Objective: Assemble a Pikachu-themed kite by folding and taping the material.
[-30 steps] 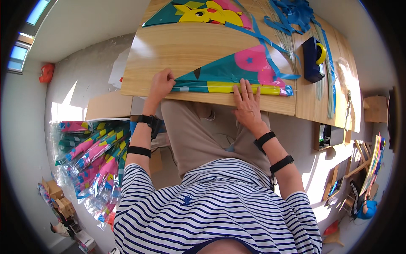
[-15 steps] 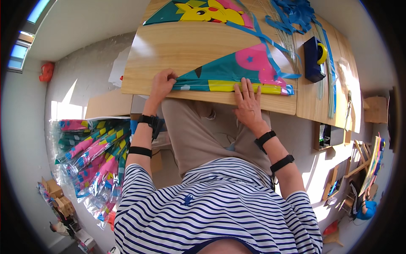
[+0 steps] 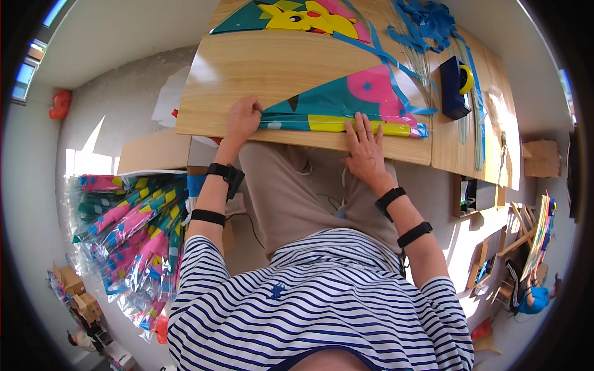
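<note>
A partly folded kite in teal, pink and yellow plastic lies along the near edge of the wooden table. Its near side is folded into a narrow strip with a thin rod along it. At the kite's pointed left end, my left hand is closed, pinching the tip. My right hand lies flat with fingers stretched over the folded strip, pressing it to the table. Blue ribbon trails across the kite's right part.
Another kite with a yellow cartoon figure lies at the far side. To the right stand a dark blue tape dispenser, thin rods and a heap of blue ribbon. Several folded kites in clear sleeves fill the lower left.
My left hand has curled tighter and shifted slightly away from me at the kite's tip. My right hand stays flat on the strip. The whole view has tilted a little.
</note>
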`<state>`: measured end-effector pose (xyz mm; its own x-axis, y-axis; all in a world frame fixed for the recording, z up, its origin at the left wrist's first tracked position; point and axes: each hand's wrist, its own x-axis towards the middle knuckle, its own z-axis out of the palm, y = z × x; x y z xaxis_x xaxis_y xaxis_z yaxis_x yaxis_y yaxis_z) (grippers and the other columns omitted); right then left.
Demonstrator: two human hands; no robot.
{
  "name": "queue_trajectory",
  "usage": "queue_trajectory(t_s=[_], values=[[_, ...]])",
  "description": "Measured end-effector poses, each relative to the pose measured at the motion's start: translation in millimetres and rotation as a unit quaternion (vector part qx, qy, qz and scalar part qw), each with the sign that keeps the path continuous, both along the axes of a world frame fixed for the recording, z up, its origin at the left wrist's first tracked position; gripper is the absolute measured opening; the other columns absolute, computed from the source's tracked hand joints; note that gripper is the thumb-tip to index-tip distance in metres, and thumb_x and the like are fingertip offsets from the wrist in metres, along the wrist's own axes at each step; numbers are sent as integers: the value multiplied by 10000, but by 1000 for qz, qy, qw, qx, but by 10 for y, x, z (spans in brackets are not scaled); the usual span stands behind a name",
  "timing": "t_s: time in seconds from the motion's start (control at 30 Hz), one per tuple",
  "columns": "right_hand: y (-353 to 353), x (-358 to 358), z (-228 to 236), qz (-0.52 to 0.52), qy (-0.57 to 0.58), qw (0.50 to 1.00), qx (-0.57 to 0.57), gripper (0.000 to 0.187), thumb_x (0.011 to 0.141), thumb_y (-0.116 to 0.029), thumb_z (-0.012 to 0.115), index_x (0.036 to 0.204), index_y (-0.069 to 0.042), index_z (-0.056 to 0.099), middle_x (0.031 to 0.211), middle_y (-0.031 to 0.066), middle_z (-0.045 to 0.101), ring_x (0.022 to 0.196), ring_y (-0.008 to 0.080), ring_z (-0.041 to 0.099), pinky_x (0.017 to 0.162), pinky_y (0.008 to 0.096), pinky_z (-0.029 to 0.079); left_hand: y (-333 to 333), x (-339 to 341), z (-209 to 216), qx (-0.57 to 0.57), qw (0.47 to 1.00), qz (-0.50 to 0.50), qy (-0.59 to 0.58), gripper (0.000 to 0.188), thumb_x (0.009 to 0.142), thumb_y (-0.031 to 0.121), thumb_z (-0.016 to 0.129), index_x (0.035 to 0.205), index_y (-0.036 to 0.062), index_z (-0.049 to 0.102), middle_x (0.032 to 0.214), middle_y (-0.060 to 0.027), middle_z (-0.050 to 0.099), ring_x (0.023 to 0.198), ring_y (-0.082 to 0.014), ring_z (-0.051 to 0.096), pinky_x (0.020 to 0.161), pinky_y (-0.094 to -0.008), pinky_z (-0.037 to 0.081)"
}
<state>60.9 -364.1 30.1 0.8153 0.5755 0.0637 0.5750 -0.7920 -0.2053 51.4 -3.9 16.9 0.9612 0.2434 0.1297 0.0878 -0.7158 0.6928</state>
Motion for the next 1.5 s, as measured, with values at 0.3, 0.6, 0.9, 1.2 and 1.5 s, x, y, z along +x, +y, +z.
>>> queue_trajectory(t_s=[0.3,0.6,0.9,1.2,1.5], values=[[58,-28,36,-10,1,999,-32,1031,692,-276,868,1565,-77,356,1673,182,237,1563,358,202,1225,647,144,35,-28,-35,8,999,-5,-41,65,766,29,626,826,50,620,800,-153,667,831,-384,644,714,-475,497],[129,-72,78,-3,-3,998,-59,1056,690,-313,884,1572,-92,346,1668,180,245,1557,351,217,1224,653,149,274,-99,-44,-19,999,35,8,132,770,25,742,851,32,638,780,-136,678,776,-316,662,708,-418,515],[143,-108,50,-9,-3,998,-66,1063,687,-320,889,1575,-99,348,1672,177,239,1556,344,218,1228,654,138,-173,-496,150,164,980,-5,-111,355,840,208,774,1147,69,661,1204,-131,673,1181,-345,604,1004,-497,453],[81,-59,-27,9,-13,999,-37,1040,695,-327,879,1570,-113,359,1670,175,247,1557,342,223,1228,656,133,-744,-506,-157,222,970,-86,-44,785,890,451,724,1515,56,459,1619,-121,388,1524,-312,303,1219,-618,195],[49,-49,-112,6,-30,999,-10,979,686,-321,869,1523,-97,414,1637,196,296,1542,351,256,1207,691,165,-1330,-296,147,263,943,-193,-70,877,811,445,792,1511,37,457,1613,-128,398,1524,-304,308,1228,-596,192]])
